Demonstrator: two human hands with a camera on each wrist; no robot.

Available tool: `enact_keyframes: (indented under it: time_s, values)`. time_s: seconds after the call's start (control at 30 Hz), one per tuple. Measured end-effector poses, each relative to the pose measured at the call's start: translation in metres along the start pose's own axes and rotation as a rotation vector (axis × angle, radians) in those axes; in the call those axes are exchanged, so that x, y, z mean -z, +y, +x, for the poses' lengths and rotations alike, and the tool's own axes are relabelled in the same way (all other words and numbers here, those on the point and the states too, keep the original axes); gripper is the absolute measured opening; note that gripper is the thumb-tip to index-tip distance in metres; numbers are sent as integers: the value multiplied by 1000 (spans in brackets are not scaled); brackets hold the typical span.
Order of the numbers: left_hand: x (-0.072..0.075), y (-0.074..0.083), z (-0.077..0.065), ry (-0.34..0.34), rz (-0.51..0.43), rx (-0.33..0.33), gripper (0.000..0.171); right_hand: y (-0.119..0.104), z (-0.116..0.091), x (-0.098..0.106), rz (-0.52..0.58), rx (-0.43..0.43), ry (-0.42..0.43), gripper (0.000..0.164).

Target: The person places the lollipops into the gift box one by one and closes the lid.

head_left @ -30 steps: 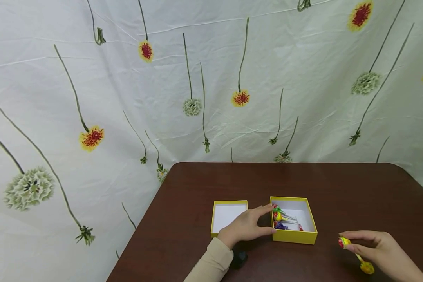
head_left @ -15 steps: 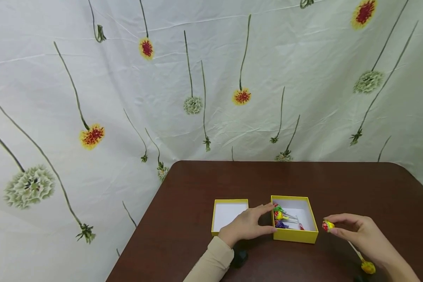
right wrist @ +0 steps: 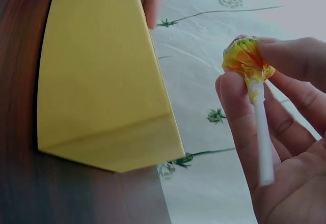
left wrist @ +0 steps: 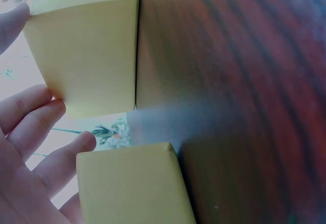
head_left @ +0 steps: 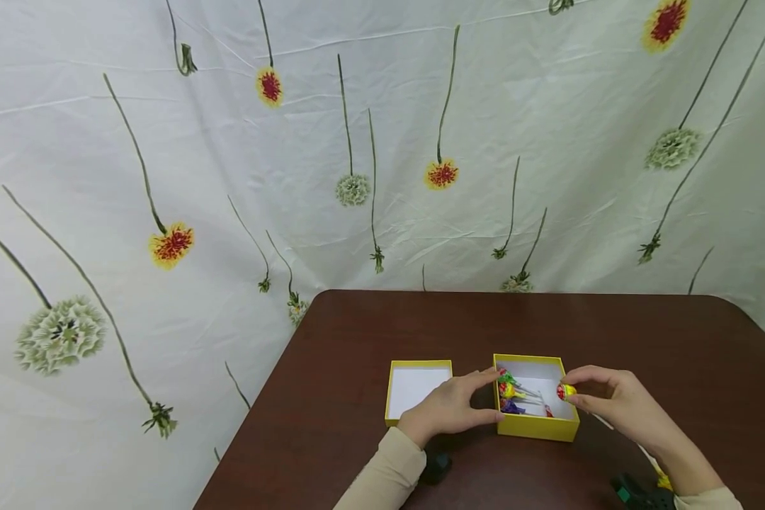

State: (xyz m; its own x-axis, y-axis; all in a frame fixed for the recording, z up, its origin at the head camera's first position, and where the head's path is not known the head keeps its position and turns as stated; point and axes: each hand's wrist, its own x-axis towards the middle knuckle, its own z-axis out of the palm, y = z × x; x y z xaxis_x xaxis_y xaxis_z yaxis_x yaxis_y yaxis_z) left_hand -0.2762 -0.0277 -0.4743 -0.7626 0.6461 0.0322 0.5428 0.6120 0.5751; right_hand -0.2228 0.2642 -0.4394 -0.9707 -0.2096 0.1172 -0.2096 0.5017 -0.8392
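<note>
An open-topped yellow box [head_left: 538, 427] with a white inside stands on the table. Several wrapped lollipops [head_left: 510, 391] lie along its left side, one wrapper green, one yellow and red, one purple. With thumb and fingers spread, my left hand [head_left: 449, 407] holds the box at its left wall; in the left wrist view the fingertips [left wrist: 56, 104] are at its edge. My right hand [head_left: 625, 397] pinches a yellow and red lollipop [right wrist: 248, 61] by its candy end, at the box's right rim. Its white stick [right wrist: 261, 137] points down toward the palm.
The yellow lid [head_left: 418, 388], white inside, lies left of the box, partly behind my left hand. Another yellow lollipop [head_left: 663, 478] is partly hidden by my right wrist. Dark devices sit at both wrists. A flowered cloth [head_left: 382, 142] hangs behind the brown table [head_left: 357, 326].
My right hand has carried its lollipop leftward and away from me, from the table's right side to the box's right rim. The left hand has stayed at the box.
</note>
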Motion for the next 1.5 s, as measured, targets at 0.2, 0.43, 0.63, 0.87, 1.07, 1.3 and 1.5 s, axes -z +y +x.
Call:
enact_keyframes:
  time_s: [0.2, 0.43, 0.63, 0.87, 1.07, 1.3, 1.5]
  values:
    - [0, 1, 1, -4, 12, 2, 70, 0, 11, -5, 97, 130, -61, 27]
    - [-1, 0, 2, 2, 11, 15, 70, -4, 24, -15, 79, 146, -98, 29]
    - [-2, 0, 1, -5, 0, 15, 70, -3, 29, -27, 67, 156, -93, 30]
    - [-2, 1, 1, -1, 1, 5, 69, 1, 32, -34, 123, 159, -161, 30]
    - [0, 0, 2, 0, 9, -4, 70, 1, 33, -40, 59, 111, -160, 24]
    - [0, 0, 2, -1, 5, 4, 70, 0, 34, -45, -63, 165, -105, 15]
    - [0, 2, 2, -6, 8, -1, 70, 0, 35, -50, -126, 189, -68, 13]
